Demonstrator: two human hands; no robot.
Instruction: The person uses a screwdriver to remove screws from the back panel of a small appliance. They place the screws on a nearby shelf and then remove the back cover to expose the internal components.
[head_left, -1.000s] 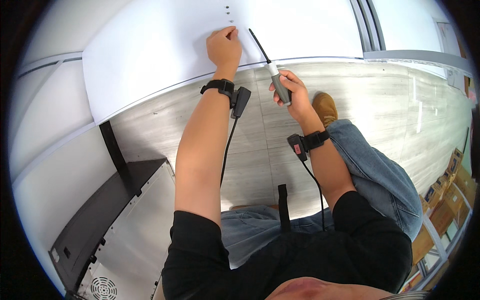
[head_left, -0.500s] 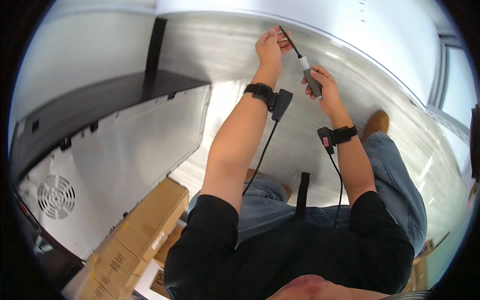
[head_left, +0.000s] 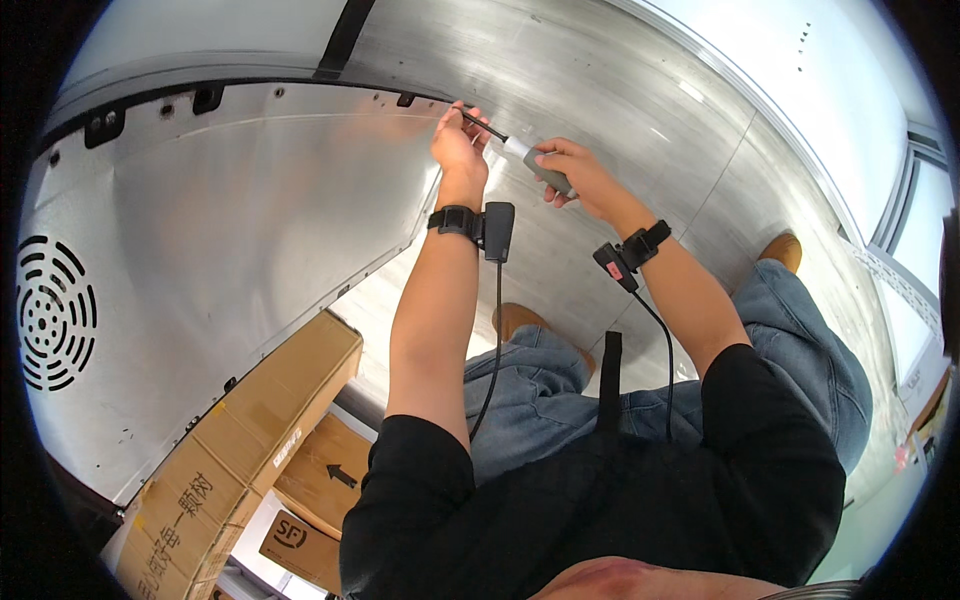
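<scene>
My right hand (head_left: 588, 178) is closed around the grey handle of a screwdriver (head_left: 547, 173) with a pale collar and a thin dark shaft. The shaft slants up and to the left. At its tip is my left hand (head_left: 459, 146), its fingers bent together by the end of the shaft. Anything small between those fingers is hidden. Both hands are at the far right corner of a large metal cabinet panel (head_left: 250, 220), my left hand overlapping its edge.
Left of me, the metal panel has slots along its dark far edge and a round vent (head_left: 55, 315). Below it are a long cardboard box (head_left: 235, 460) and smaller cartons (head_left: 325, 475). A cable (head_left: 497, 340) hangs from my left wrist device. A white wall (head_left: 780, 90) rises beyond the floor.
Both hands and the screwdriver have moved left and down to the panel's corner. The shaft is tilted flatter. My view has shifted, showing more of the panel's face.
</scene>
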